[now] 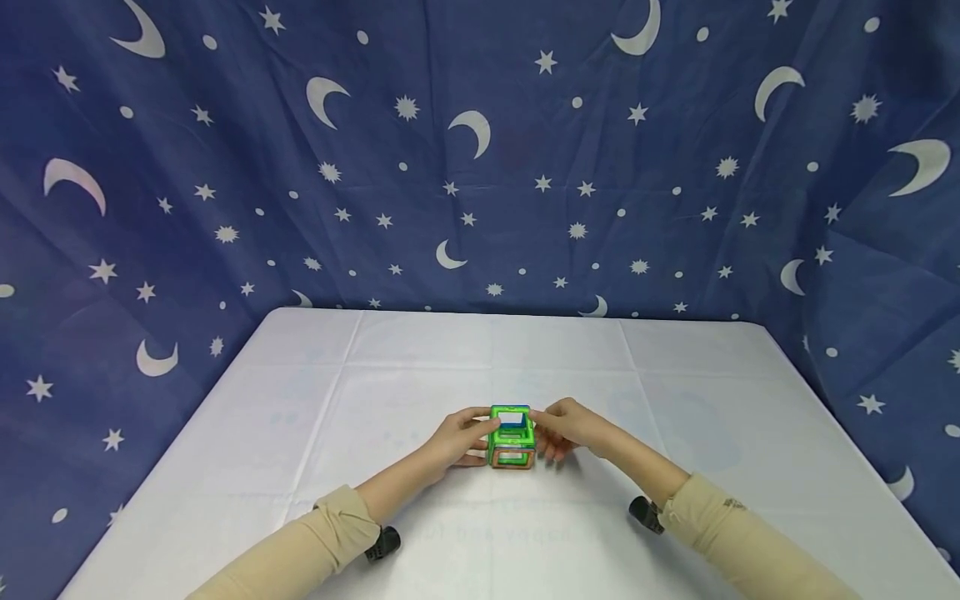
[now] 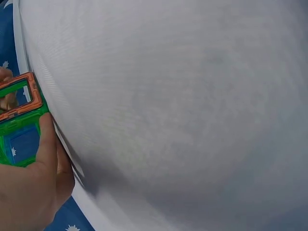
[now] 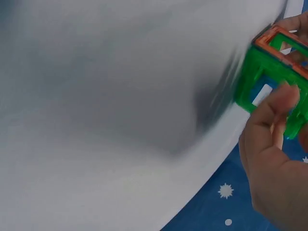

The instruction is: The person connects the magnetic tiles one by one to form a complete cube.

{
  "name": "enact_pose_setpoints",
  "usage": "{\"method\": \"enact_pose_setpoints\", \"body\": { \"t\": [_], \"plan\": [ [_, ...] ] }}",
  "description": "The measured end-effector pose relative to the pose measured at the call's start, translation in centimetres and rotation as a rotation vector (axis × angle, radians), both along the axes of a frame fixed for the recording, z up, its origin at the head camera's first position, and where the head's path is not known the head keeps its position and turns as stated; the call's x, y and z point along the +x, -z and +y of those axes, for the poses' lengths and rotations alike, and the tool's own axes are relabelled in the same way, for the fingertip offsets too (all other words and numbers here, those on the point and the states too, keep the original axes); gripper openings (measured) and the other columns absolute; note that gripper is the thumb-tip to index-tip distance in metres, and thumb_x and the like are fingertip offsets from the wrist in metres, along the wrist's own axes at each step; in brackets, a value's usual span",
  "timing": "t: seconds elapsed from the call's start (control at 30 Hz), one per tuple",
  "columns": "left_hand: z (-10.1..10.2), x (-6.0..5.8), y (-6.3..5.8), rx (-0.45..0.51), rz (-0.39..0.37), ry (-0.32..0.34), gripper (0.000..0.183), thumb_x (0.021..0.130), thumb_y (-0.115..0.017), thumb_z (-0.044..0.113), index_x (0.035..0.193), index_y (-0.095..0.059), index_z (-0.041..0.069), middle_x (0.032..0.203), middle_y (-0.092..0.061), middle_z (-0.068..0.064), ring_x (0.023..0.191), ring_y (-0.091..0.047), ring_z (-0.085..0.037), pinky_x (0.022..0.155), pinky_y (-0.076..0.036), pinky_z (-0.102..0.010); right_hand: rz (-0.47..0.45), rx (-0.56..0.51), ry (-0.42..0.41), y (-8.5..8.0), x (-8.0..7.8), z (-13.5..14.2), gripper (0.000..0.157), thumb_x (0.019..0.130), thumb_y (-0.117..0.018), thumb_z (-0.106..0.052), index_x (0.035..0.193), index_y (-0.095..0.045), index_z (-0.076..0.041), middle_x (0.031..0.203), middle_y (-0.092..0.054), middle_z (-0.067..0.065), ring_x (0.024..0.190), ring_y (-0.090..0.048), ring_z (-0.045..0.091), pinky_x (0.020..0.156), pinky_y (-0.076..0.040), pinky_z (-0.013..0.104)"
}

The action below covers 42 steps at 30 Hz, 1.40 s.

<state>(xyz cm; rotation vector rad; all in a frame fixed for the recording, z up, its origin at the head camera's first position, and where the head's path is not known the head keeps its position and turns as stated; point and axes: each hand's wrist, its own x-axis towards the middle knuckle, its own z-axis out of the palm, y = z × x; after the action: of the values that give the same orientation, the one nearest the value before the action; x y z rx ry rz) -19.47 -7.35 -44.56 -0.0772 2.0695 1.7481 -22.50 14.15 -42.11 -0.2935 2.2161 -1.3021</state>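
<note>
A small cube of magnetic tiles (image 1: 512, 437) stands on the white-covered table, its frames green with an orange one facing the person and some blue. My left hand (image 1: 459, 440) grips it from the left, thumb near the top and fingers along the side. At its right side is my right hand (image 1: 567, 428), one finger at the top right edge and the others loosely bent below. In the left wrist view, the orange tile (image 2: 36, 94) and green frame lie against the left fingers. The right wrist view has blurred right fingers (image 3: 269, 110) beside the cube's green side.
White cloth (image 1: 420, 358) with faint creases covers the table. Behind and beside it hangs a dark blue curtain (image 1: 525, 250) with moons and stars. A black wrist device (image 1: 384, 543) sits below the left sleeve, another (image 1: 646, 514) below the right.
</note>
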Motion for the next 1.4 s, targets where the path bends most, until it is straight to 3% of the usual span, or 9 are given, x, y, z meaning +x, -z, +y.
{"method": "enact_pose_setpoints", "body": {
  "t": [0.13, 0.47, 0.77, 1.03, 1.23, 1.4],
  "plan": [
    [-0.1, -0.1, 0.2, 0.03, 0.0, 0.012, 0.059, 0.094, -0.056, 0.035, 0.142, -0.039, 0.005, 0.127, -0.053, -0.018, 0.089, -0.058, -0.016, 0.076, -0.058, -0.035, -0.091, -0.058, 0.043, 0.1, 0.1, -0.3, 0.033, 0.099, -0.047, -0.024, 0.09, -0.062, 0.004, 0.064, -0.057, 0.0, 0.055, -0.054, 0.008, 0.054, -0.049, 0.019],
    [-0.4, 0.0, 0.6, 0.071, -0.001, 0.044, 0.061, 0.094, -0.055, 0.036, 0.144, -0.037, 0.006, 0.13, -0.051, -0.018, 0.094, -0.059, -0.016, 0.078, -0.057, -0.034, -0.075, -0.049, 0.127, 0.3, 0.0, -0.7, 0.022, 0.095, -0.057, -0.017, 0.083, -0.063, 0.001, 0.065, -0.057, 0.0, 0.058, -0.055, 0.008, 0.056, -0.049, 0.019],
    [-0.3, 0.1, 0.5, 0.071, 0.005, 0.04, 0.06, 0.095, -0.055, 0.036, 0.143, -0.038, 0.005, 0.127, -0.052, -0.018, 0.093, -0.058, -0.016, 0.076, -0.058, -0.034, -0.053, -0.049, 0.066, 0.5, 0.1, -0.3, 0.032, 0.097, -0.052, -0.024, 0.084, -0.064, 0.003, 0.061, -0.058, -0.001, 0.056, -0.055, 0.008, 0.057, -0.05, 0.02],
    [-0.2, 0.1, 0.5, 0.069, 0.011, 0.042, 0.057, 0.096, -0.054, 0.034, 0.142, -0.039, 0.005, 0.13, -0.051, -0.02, 0.096, -0.06, -0.019, 0.075, -0.058, -0.034, 0.082, 0.043, 0.047, 0.1, 0.1, -0.6, 0.043, 0.101, -0.043, -0.027, 0.079, -0.064, 0.003, 0.059, -0.058, 0.0, 0.052, -0.054, 0.009, 0.055, -0.05, 0.025],
    [-0.2, 0.1, 0.6, 0.065, 0.007, 0.021, 0.056, 0.095, -0.056, 0.034, 0.14, -0.041, 0.005, 0.13, -0.052, -0.02, 0.094, -0.06, -0.02, 0.072, -0.058, -0.033, 0.113, 0.1, 0.027, 0.4, 0.7, -1.3, 0.037, 0.097, -0.052, -0.027, 0.078, -0.065, 0.002, 0.059, -0.058, -0.001, 0.053, -0.051, 0.009, 0.055, -0.048, 0.024],
    [-0.2, 0.2, 0.7, 0.06, 0.021, 0.033, 0.056, 0.094, -0.056, 0.034, 0.14, -0.041, 0.005, 0.129, -0.051, -0.021, 0.095, -0.06, -0.021, 0.072, -0.058, -0.034, 0.162, 0.158, 0.076, 0.5, 1.1, -2.1, 0.036, 0.094, -0.057, -0.028, 0.073, -0.065, 0.0, 0.06, -0.06, 0.0, 0.053, -0.05, 0.01, 0.054, -0.047, 0.024]
  ]
}}
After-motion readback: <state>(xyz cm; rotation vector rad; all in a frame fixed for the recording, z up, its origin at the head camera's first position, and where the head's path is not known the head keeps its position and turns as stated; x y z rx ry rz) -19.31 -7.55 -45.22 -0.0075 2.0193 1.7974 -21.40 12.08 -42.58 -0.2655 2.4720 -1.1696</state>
